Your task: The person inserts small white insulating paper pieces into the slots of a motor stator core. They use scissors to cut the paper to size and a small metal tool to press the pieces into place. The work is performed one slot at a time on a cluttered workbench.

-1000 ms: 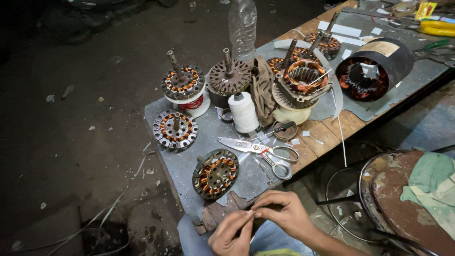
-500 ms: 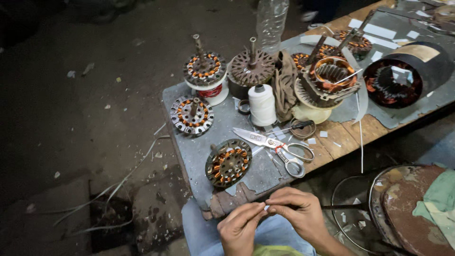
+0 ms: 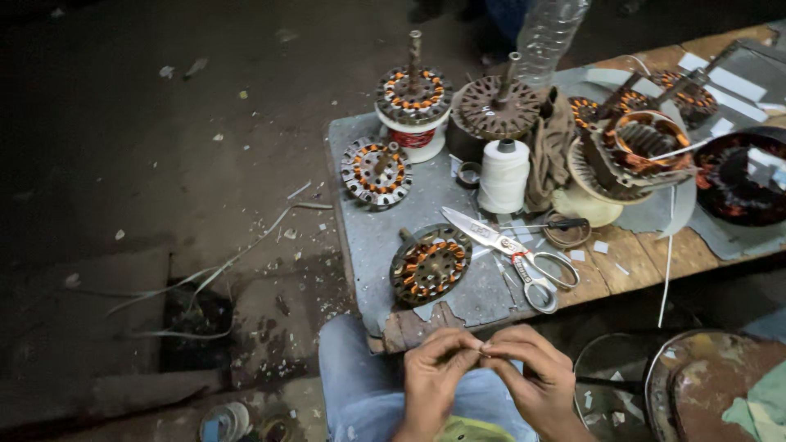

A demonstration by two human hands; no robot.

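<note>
My left hand and right hand meet fingertip to fingertip over my lap, pinching a small pale scrap that looks light, thin and bendable, best held by its edges, with the wound motor core, scissors and thread spool beyond on the bench.

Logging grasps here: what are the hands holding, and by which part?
Left hand and right hand pinch something tiny between their fingertips; too small to identify.
</note>
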